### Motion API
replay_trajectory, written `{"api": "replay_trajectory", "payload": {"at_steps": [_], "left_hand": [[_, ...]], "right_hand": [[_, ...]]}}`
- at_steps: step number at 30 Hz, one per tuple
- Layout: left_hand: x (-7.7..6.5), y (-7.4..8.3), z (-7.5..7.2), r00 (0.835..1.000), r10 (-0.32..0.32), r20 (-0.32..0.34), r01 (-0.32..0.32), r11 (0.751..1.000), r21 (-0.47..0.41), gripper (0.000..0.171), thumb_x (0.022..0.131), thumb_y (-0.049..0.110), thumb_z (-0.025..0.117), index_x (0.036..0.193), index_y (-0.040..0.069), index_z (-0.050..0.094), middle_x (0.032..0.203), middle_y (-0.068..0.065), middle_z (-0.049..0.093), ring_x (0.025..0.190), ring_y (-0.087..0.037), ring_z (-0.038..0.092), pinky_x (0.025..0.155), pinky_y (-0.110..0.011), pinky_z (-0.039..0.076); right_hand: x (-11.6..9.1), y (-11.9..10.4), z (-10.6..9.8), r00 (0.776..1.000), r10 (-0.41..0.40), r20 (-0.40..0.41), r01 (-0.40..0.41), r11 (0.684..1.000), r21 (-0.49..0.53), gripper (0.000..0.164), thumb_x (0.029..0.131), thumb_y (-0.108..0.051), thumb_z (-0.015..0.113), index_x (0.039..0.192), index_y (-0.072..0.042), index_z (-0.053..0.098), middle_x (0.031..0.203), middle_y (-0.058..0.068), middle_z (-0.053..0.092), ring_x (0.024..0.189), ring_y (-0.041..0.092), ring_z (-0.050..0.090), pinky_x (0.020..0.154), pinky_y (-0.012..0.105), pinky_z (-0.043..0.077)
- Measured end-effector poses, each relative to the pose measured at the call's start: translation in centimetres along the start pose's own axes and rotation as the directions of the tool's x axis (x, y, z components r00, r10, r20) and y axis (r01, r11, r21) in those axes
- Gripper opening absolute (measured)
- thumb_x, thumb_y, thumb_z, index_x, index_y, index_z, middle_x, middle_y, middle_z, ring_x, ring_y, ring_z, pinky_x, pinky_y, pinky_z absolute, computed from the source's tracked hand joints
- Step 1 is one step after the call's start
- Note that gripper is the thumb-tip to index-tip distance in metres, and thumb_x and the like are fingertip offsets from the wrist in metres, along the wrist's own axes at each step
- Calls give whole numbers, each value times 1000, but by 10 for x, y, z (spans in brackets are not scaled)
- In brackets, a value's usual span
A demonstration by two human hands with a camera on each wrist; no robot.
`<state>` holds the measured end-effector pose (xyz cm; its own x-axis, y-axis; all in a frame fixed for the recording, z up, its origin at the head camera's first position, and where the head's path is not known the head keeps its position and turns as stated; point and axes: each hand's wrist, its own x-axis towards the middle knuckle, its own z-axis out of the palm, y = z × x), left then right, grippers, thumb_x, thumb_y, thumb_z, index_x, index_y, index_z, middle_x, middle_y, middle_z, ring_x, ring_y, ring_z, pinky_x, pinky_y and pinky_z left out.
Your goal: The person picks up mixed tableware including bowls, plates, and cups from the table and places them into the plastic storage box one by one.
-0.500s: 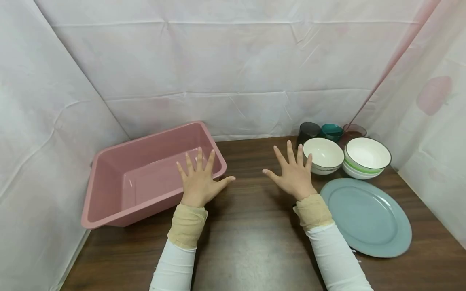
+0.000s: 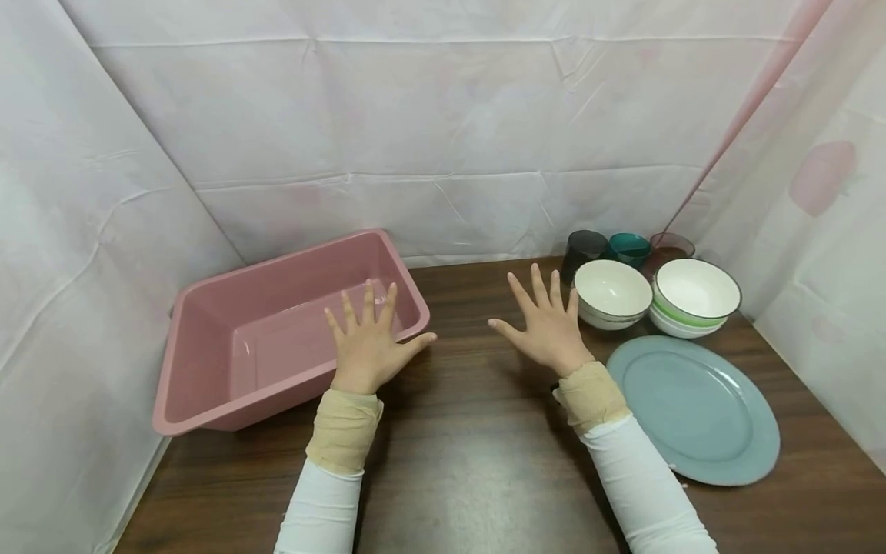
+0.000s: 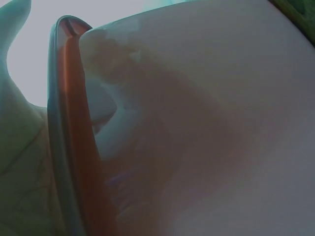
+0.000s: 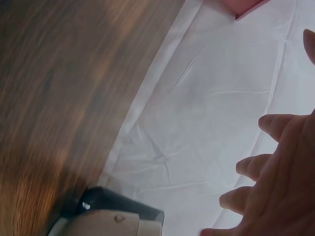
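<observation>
My left hand (image 2: 367,346) is held with fingers spread, palm down, overlapping the right front corner of the pink plastic basin (image 2: 197,354) in the head view; it holds nothing. In the left wrist view a large glossy basin wall (image 3: 221,123) fills most of the picture, beside part of my palm (image 3: 24,162). My right hand (image 2: 543,323), also spread and holding nothing, hovers over the table left of a white bowl (image 2: 612,288). In the right wrist view its fingers (image 4: 256,167) stretch out above the cloth and table edge.
A second bowl stack (image 2: 695,288) with a green band stands at the right, near a blue-grey oval plate (image 2: 692,408). Behind stand a black cup (image 2: 584,245), a teal cup (image 2: 630,250) and a reddish clear cup (image 2: 674,248). Pale cloth (image 2: 443,138) walls the dark wooden table (image 2: 471,446).
Both hands have shifted slightly to the left, still spread; the head view has moved a little too. Basin, bowls, plate and cups stand as before.
</observation>
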<state>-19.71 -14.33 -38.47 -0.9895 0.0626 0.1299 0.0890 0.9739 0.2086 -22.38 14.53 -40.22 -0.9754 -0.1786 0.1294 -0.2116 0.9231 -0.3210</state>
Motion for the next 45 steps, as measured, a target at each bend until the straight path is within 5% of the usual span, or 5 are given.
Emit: {"api": "replay_trajectory", "payload": {"at_steps": [13,24,32,37,45], "left_hand": [[-7,-23,-25,1000,-8,-20,6,995,-104,104,80,85,41,159,26,8,165,-17,4,145,-56,1,112,-74,-4],[-27,-53,-50,988,-106,-112,85,981,-175,89,95,66,41,157,8,14,160,-28,12,143,-59,6,111,-75,3],[-50,-92,-74,968,-213,-135,192,969,-153,87,97,61,40,155,0,17,156,-35,17,138,-63,16,109,-76,9],[-65,-119,-84,954,-269,-130,250,957,-145,87,98,58,41,153,-4,18,154,-38,19,134,-66,18,106,-78,13],[-79,-176,-86,954,-263,-145,231,952,-202,79,101,44,45,150,-12,18,147,-43,27,134,-60,27,106,-72,23]], "right_hand": [[8,-21,-8,997,-67,40,56,971,231,87,88,-77,40,157,-37,4,166,8,-2,151,40,-4,115,70,8],[18,-55,-7,984,-162,79,105,872,478,87,89,-72,47,158,-28,16,165,5,14,152,26,13,120,54,19],[28,-78,1,976,-188,110,99,833,544,81,93,-59,53,156,-17,24,161,5,27,149,22,24,120,46,25],[38,-89,9,970,-185,158,55,799,598,75,96,-51,54,156,-16,25,159,9,31,144,32,33,116,48,32],[58,-99,25,958,-171,228,-12,773,634,74,96,-45,55,154,-7,29,152,18,41,140,36,40,113,49,37]]}}
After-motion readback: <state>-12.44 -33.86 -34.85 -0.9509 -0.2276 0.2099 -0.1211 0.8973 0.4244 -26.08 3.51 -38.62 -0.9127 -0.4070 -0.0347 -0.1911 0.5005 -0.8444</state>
